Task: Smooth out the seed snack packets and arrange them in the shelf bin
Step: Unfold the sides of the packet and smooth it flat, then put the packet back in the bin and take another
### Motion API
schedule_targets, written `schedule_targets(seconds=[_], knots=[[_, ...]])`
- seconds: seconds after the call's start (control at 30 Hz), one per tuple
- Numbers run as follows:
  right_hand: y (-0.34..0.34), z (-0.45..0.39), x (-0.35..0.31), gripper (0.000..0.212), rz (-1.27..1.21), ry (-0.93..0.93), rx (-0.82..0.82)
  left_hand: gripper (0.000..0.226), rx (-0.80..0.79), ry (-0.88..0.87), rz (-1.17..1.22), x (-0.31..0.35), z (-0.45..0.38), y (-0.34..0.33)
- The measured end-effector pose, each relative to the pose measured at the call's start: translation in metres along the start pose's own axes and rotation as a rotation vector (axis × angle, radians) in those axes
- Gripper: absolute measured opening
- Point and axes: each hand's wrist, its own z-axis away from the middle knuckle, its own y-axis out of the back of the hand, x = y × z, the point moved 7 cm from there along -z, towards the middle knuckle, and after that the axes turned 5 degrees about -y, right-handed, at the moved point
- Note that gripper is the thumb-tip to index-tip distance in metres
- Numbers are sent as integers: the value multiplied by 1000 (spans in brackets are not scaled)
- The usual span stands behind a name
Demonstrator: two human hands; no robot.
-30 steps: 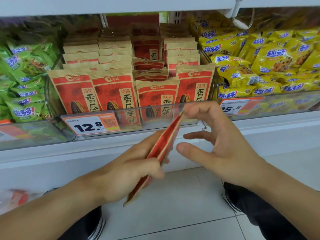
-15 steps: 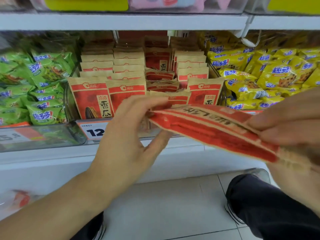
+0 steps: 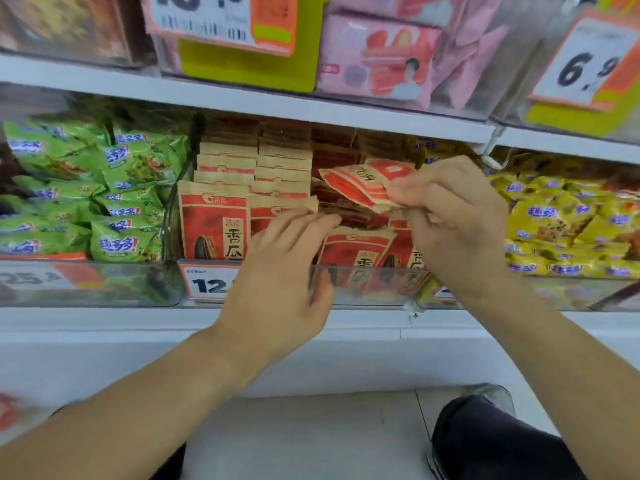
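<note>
While one red-and-tan sunflower seed packet (image 3: 363, 184) is pinched by its right-hand end between thumb and fingers of the right hand (image 3: 457, 216), it is carried tilted and nearly flat above the third column of the shelf bin (image 3: 374, 282), presumably so that it can be slipped in over the sagging packets there. The left hand (image 3: 280, 271) is stretched forward with fingers straight and slightly spread, nothing gripped; its fingertips (image 3: 322, 221) are laid against the tops of the front packets (image 3: 214, 223), apparently to press them back and open a gap. Upright rows are kept in the left columns, while the middle ones (image 3: 349, 213) lie slumped and are judged still to need straightening. On the front packets the characters 香瓜 and a seed picture can be read; a price tag (image 3: 211, 282) beginning "12" is clipped to the clear front wall. Green bags (image 3: 117, 240) on the left bear 趣多多, as the yellow bags (image 3: 543, 216) appear to; "6.9" (image 3: 585, 69) is shown on the shelf above.
</note>
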Motion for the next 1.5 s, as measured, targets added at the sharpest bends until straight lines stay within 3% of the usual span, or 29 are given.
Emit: schedule_targets(seconds=[0.17, 0.47, 0.73, 1.0, 1.27, 1.5], knots=[[-33, -11, 15, 12, 27, -148, -156, 54, 19, -5, 27, 0, -2, 4], [-46, -28, 2, 17, -21, -75, -198, 49, 6, 10, 30, 1, -3, 6], [-69, -31, 31, 23, 71, -413, -452, 49, 23, 21, 41, 1, -2, 9], [-97, -43, 37, 21, 142, -345, -548, 46, 63, 7, 62, 0, -4, 10], [-119, -42, 53, 19, 248, -458, -606, 44, 99, 10, 73, -1, -5, 5], [-147, -32, 73, 16, 335, -576, -828, 47, 136, 53, 45, -8, -7, 0]])
